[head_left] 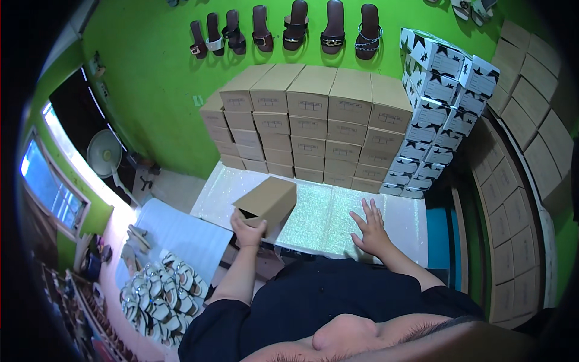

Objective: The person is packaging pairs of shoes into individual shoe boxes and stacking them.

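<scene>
A brown cardboard shoebox rests on the glittery white table, in front of the stacked boxes. Its near left end gapes, showing a dark inside. My left hand grips that end, with the thumb along the lower side and the fingers at the opening. What the box contains cannot be made out. Over the table's right part, my right hand is open, fingers spread, holding nothing and apart from the box.
Brown shoeboxes stand stacked along the back, beside white star-patterned boxes. Sandals hang on the green wall. Left of the table, a pile of sandals lies near a pale sheet and a fan. Shelved boxes line the right.
</scene>
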A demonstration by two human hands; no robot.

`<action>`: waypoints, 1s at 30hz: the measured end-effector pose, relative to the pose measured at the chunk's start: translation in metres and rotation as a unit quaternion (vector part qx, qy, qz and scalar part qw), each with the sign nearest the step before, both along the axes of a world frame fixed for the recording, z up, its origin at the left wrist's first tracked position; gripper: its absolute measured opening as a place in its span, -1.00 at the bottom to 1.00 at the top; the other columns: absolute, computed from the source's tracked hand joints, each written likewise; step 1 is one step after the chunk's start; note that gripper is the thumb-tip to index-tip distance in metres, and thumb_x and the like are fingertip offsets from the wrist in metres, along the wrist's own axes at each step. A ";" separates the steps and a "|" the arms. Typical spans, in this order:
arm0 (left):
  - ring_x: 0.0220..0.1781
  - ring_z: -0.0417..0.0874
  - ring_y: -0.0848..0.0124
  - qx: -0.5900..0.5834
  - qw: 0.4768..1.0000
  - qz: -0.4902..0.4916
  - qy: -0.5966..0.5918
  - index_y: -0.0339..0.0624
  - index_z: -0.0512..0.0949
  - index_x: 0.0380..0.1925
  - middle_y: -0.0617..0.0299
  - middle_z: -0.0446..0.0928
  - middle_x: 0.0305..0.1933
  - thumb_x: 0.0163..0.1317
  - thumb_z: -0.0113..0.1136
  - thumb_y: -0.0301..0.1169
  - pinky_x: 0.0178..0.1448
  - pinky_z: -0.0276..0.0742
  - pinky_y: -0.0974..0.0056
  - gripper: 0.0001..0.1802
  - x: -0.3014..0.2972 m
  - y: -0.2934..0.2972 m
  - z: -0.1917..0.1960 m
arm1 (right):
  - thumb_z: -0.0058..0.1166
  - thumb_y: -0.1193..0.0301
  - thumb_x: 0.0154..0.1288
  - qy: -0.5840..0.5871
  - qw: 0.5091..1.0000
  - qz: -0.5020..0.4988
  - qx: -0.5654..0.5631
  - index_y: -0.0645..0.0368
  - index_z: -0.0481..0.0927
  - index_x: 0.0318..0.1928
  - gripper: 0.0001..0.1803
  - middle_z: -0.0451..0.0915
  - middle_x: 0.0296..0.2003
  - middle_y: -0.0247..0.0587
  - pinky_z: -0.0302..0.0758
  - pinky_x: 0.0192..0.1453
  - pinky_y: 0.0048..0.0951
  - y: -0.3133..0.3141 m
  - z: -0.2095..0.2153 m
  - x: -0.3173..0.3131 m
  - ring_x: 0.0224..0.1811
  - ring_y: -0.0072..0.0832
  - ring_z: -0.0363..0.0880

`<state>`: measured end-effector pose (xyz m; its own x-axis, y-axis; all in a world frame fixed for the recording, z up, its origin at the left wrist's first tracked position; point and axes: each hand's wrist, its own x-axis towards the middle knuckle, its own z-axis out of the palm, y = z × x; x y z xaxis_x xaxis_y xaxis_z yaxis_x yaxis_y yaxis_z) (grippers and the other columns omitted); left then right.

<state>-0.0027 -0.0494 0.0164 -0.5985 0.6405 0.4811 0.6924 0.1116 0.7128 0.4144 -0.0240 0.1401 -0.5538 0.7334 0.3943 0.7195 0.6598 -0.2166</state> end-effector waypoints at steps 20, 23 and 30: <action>0.58 0.04 -0.15 -0.219 0.915 -0.338 0.016 -0.26 -0.18 0.53 -0.15 0.14 0.53 0.10 0.39 -0.22 0.58 -0.09 -0.18 0.17 0.079 -0.025 -0.003 | 0.26 0.16 0.14 -0.186 0.976 -0.033 -0.108 -0.10 0.31 0.40 -0.21 0.08 0.50 -0.11 -0.35 0.40 0.65 0.038 -0.089 -0.012 0.60 0.03 -0.17; 0.59 0.01 -0.16 -0.247 0.906 -0.339 0.049 -0.26 -0.12 0.53 -0.16 0.12 0.53 0.08 0.41 -0.21 0.58 -0.09 -0.21 0.14 0.073 -0.014 0.001 | 0.25 0.19 0.15 -0.210 0.973 -0.032 -0.096 -0.05 0.26 0.43 -0.17 0.15 0.48 -0.17 -0.31 0.42 0.62 0.061 -0.105 -0.019 0.59 -0.08 -0.08; 0.60 0.01 -0.14 -0.269 0.873 -0.394 0.102 -0.22 0.03 0.50 -0.12 0.15 0.53 0.10 0.39 -0.19 0.55 -0.07 -0.29 0.04 0.073 0.026 0.011 | 0.21 0.19 0.16 -0.198 0.978 0.035 0.057 0.04 0.45 0.28 -0.35 0.49 0.26 -0.24 -0.22 0.49 0.50 0.105 -0.154 -0.010 0.38 -0.30 0.39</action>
<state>0.0706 -0.0234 0.0271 0.1935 0.9807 0.0284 0.8115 -0.1763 0.5571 0.4043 0.0809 -0.0135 -0.7262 0.6526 0.2162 0.6850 0.7135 0.1471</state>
